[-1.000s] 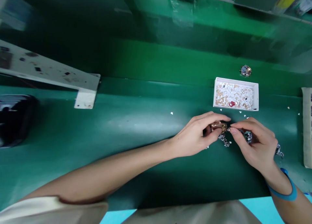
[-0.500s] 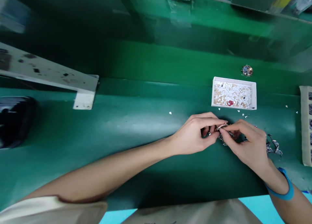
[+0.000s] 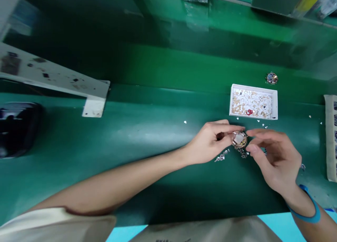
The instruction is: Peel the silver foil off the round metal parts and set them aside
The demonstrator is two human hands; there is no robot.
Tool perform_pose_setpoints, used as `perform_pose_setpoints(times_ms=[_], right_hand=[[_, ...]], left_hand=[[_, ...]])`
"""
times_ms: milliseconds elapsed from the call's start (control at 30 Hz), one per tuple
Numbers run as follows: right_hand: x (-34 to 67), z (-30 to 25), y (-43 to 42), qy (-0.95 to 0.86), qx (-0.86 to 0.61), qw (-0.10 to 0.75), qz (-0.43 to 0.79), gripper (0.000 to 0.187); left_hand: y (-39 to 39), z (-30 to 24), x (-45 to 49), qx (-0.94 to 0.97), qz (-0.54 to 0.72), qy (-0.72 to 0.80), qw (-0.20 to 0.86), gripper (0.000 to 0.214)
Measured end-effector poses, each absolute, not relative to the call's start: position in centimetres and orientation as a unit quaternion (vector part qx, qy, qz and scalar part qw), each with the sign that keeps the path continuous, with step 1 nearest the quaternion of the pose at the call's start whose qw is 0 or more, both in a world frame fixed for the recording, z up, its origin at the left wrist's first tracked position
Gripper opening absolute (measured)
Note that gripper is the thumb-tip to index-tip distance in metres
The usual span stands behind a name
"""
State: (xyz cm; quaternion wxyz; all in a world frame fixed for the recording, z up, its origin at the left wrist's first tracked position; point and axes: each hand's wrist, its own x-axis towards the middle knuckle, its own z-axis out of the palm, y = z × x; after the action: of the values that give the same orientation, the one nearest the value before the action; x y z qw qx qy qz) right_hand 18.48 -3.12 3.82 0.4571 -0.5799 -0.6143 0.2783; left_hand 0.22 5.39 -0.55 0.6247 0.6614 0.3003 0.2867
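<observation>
My left hand pinches a round metal watch case at its left edge, between thumb and fingers. The case has a coppery rim and a pale, shiny flat face turned up. Just right of it is my right hand, its thumb and index finger apart, with nothing seen between them. Whether a fingertip touches the rim I cannot tell. Small silvery metal parts lie below the case, and another little pile lies under my left hand. My right hand partly hides more dark metal pieces.
Beyond my hands stands a white box of small white and tan bits, with a red item inside. A similar round metal piece lies behind it. At left are a white metal bracket and a black object; a pale tray is at right.
Both hands were closed together on the piece. Now my right hand has let go and moved right with its fingers parted. The case's flat face has turned upward in my left hand.
</observation>
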Motion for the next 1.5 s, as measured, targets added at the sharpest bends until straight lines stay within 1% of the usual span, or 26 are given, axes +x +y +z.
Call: perform_pose_setpoints(times_ms=[67,133,233,333,467,567,833,967,1067,1167,1300,1367,1400,1500], right_hand=[[18.6,3.5,-2.9,-0.667,-0.595,0.418,0.163,0.017],[18.7,2.9,-2.7,-0.709,-0.598,0.362,0.097,0.014],[19.0,2.0,-2.4,-0.729,-0.592,0.333,0.078,0.014],[19.2,1.7,-2.3,-0.74,-0.584,0.328,0.063,0.014],[19.5,1.7,-2.3,-0.75,-0.567,0.336,0.059,0.017],[19.6,1.6,-2.1,-0.747,-0.567,0.339,0.069,0.015],[19.7,1.4,-1.9,-0.735,-0.574,0.331,0.141,0.007],[19.7,1.4,-2.0,-0.744,-0.58,0.305,0.129,0.005],[19.6,1.3,-2.0,-0.75,-0.585,0.286,0.117,0.006],[19.3,1.3,-2.2,-0.748,-0.581,0.301,0.112,0.008],[18.9,1.5,-2.4,-0.743,-0.571,0.328,0.12,0.011],[19.0,1.7,-2.4,-0.732,-0.569,0.343,0.152,0.012],[19.1,1.9,-2.5,-0.721,-0.566,0.353,0.187,0.013],[19.5,2.2,-2.4,-0.674,-0.557,0.379,0.302,0.026]], left_hand=[[5.3,-0.6,0.3,0.601,0.284,0.32,0.675,0.03],[5.1,-0.7,0.3,0.54,0.281,0.318,0.727,0.035],[4.8,-0.6,0.4,0.496,0.286,0.309,0.76,0.036],[4.7,-0.6,0.5,0.498,0.297,0.306,0.755,0.032],[4.7,-0.7,0.6,0.503,0.305,0.304,0.75,0.033],[4.7,-0.8,0.7,0.508,0.307,0.304,0.745,0.033],[4.6,-0.7,0.8,0.544,0.307,0.311,0.716,0.032],[4.5,-0.7,0.9,0.576,0.309,0.319,0.686,0.031],[4.4,-0.6,0.9,0.573,0.31,0.32,0.688,0.032],[4.4,-0.4,0.8,0.557,0.311,0.323,0.699,0.034],[4.4,-0.1,0.7,0.54,0.315,0.331,0.706,0.023],[4.5,-0.1,0.7,0.539,0.322,0.331,0.704,0.018],[4.5,-0.1,0.7,0.545,0.327,0.332,0.697,0.016],[4.4,-0.3,0.7,0.596,0.345,0.337,0.642,0.013]])
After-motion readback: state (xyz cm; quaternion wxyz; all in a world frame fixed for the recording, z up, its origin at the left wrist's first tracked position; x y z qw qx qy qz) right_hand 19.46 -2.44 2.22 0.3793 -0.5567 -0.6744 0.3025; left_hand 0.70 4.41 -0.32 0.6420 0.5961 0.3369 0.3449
